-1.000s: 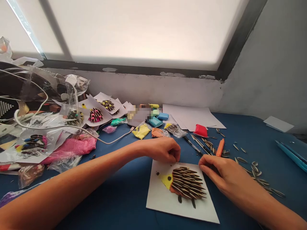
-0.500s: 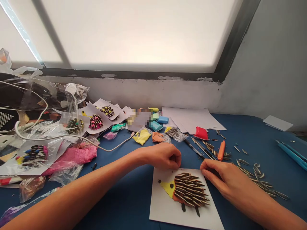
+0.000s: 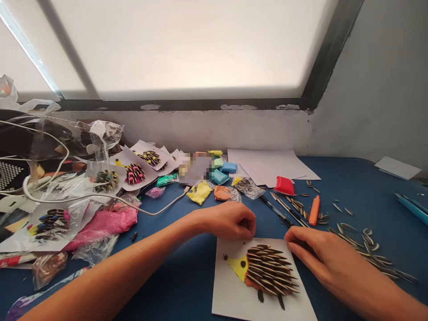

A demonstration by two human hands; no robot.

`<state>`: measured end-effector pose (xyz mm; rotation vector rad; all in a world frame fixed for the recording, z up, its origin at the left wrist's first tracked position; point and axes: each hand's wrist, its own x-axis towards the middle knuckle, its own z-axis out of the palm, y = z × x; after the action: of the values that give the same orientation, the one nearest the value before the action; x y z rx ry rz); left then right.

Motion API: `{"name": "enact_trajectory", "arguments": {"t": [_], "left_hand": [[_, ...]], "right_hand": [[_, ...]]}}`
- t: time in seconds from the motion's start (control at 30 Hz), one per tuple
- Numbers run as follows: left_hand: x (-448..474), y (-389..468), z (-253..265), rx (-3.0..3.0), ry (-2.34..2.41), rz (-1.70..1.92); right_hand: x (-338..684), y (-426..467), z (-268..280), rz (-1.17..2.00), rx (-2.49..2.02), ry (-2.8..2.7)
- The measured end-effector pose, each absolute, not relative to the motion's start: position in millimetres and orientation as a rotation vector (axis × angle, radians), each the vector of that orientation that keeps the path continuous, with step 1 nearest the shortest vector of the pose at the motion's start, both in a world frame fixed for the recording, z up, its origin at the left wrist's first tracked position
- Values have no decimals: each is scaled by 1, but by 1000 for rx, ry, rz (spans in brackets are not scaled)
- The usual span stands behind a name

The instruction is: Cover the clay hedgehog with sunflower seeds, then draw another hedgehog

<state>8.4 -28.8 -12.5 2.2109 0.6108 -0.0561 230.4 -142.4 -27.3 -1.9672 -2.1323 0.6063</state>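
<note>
A white card (image 3: 230,294) lies on the blue table. On it is a hedgehog (image 3: 272,272) with a yellow clay face, black eye and nose, dark legs and rows of striped sunflower seeds as spines. My left hand (image 3: 234,220) rests at the card's far edge, its fingers curled in. Whatever they may hold is hidden. At the far right corner of the card, my right hand (image 3: 321,254) has its thumb and fingers together on the edge.
Loose sunflower seeds (image 3: 371,245) and an orange stick (image 3: 314,210) lie to the right. Pens (image 3: 276,210) and packets of clay (image 3: 200,192) are behind my hands. Finished seed hedgehogs (image 3: 134,173), plastic bags and a white cable (image 3: 110,196) crowd the left. A blue tool (image 3: 411,207) lies far right.
The whole view has shifted slightly, so things sit a little farther right. Both hands keep nearly the same place and shape at the card.
</note>
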Motion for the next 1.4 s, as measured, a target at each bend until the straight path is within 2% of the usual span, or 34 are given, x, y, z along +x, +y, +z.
{"name": "enact_trajectory", "arguments": {"t": [0.17,0.7,0.93,1.1,1.3,1.4], "left_hand": [[8,-30,-13,2198,625,-37],[12,-33,-26,2170,661,168],[19,-34,-39,2233,766,355],[27,-33,-34,2565,833,618],[33,-28,-41,2686,926,307],[31,-25,-50,2674,896,283]], "right_hand": [[232,-143,-25,546,-2035,-2118],[267,-138,-2,33,-2349,-1907],[284,-142,-4,38,-2372,-1893],[277,-140,-13,34,-2234,-1949],[259,-138,-21,-35,-2099,-2075],[248,-133,-27,-100,-2073,-2148]]}}
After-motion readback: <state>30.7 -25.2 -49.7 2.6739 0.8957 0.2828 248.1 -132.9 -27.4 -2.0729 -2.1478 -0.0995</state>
